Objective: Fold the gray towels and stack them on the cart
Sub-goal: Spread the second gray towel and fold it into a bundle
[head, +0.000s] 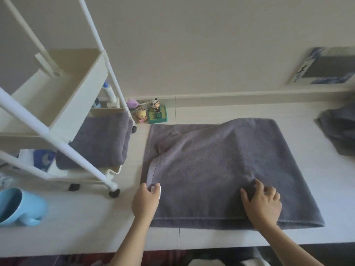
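A gray towel (221,166) lies folded over on the white table, its top layer rumpled toward the far left. My left hand (146,200) pinches its near-left corner, by the white label. My right hand (263,202) lies on the towel near its front edge, fingers curled and bunching the cloth. The white cart (84,77) stands at left, and a folded gray towel (101,141) rests on its lower shelf. Another gray towel (340,131) lies crumpled at the table's right edge.
A blue mug (17,206) lies on its side at the near left. Small toys, among them a panda figure (155,106) on a green base, sit by the wall behind the towel. A picture (326,65) leans on the wall at right.
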`<state>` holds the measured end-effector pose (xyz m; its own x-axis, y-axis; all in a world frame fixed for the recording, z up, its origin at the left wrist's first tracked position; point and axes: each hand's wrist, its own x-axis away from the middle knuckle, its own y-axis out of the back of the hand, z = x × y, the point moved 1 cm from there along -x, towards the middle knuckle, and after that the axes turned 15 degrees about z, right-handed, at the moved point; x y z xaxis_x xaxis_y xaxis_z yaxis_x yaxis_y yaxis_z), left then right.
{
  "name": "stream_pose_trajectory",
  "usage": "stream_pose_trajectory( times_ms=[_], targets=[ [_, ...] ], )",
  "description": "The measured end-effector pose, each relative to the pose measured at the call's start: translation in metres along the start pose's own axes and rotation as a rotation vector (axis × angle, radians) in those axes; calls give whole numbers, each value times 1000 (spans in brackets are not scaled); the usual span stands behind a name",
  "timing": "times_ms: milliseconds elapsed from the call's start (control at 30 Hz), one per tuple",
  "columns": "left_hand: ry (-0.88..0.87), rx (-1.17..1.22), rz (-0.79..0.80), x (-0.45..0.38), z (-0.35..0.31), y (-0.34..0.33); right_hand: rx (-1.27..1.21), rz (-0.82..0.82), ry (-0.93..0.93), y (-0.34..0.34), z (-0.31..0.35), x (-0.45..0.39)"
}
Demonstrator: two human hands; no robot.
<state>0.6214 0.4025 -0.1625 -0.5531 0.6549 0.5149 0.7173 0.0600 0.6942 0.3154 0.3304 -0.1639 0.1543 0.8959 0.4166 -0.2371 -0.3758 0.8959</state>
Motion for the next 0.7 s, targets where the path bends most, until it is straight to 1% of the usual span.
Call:
stream_pose_trajectory(
  times_ms=[67, 133, 233, 267, 300, 367, 400, 433, 467, 533, 600, 633, 700],
  targets=[
    [1, 21, -1, -2, -2, -6, 64, 78, -63, -4, -12, 1],
    [-3, 55, 31, -4, -8, -14, 67, 145, -56, 0, -20, -9],
    [-4, 160, 122, -4, -23, -27, -40, 241, -20, 19, -29, -46],
    [-5, 211, 143, -2, -29, -31, -89, 241, 7, 27, -30, -56],
    [-10, 271, 152, 1, -34, -34, -163, 200, 41, 36, -31, -61],
    [-32, 398, 118, 7, -43, -37, -334, 8, 51, 44, -34, -56],
    [-46, 446, 93, 9, -47, -38, -429, -94, 5, 46, -37, -48],
    [-54, 478, 71, 10, -50, -39, -549, -139, -58, 45, -38, -39],
    [-61, 494, 52, 11, -52, -40, -679, -128, -124, 42, -39, -33],
    [-64, 506, 28, 10, -56, -42, -892, 12, -224, 35, -42, -28],
    [-35, 576, 29, 6, -58, -43, -1040, 131, -265, 30, -45, -27],
    [-17, 658, 50, 5, -60, -42, -1079, 146, -256, 29, -47, -26],
    [72, 841, 115, 4, -65, -37, -1130, 104, -202, 31, -50, -24]
  ],
)
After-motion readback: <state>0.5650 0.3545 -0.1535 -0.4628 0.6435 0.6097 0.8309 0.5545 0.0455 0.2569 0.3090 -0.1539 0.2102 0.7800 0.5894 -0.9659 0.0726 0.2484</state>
